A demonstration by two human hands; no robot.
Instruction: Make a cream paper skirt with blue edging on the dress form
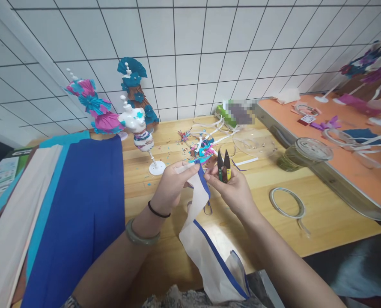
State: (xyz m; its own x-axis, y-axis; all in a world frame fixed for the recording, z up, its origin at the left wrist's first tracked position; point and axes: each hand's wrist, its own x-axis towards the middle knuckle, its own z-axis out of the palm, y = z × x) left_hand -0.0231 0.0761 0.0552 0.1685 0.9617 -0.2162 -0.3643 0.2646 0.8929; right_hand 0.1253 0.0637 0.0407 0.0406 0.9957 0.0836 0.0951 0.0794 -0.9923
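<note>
A long white paper strip with a blue edge [197,252] runs from my fingers down to my lap. Its upper end is pinched in my left hand [174,184], closed between thumb and fingers. My right hand [233,190] is closed around a pair of thread snips [224,164], one handle green and one yellow, blades pointing up and apart. The right thumb and fingertip are close to the strip's blue edge; whether they touch it I cannot tell. Just beyond my hands lies a pile of coloured paper scraps [203,149]. A small white dress form [135,119] stands left of them.
Stacked blue crepe paper [90,205] and white sheets [33,188] cover the left side. Two decorated dress forms, one pink [107,122] and one teal [134,81], stand behind. To the right are a tape roll [287,203], a lidded jar [301,156] and an orange table [344,171].
</note>
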